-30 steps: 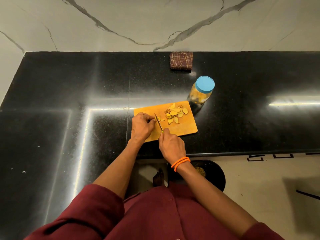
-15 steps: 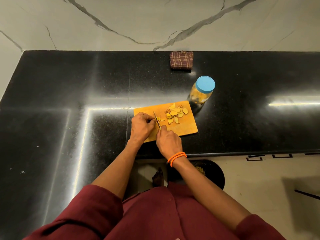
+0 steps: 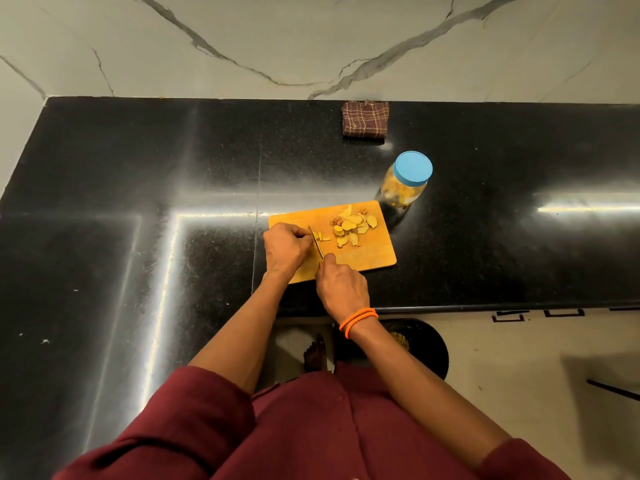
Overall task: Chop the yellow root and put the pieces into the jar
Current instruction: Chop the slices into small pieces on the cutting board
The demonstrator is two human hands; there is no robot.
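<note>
Root pieces [image 3: 351,227] right of left hand [image 3: 285,249]

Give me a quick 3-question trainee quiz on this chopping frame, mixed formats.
1. True or false: the jar has its blue lid on.
2. Which hand holds the knife? A) left hand B) right hand
3. Fill in: the cut pieces lie on the orange ____.

Key: 1 true; 2 B; 3 cutting board.
</note>
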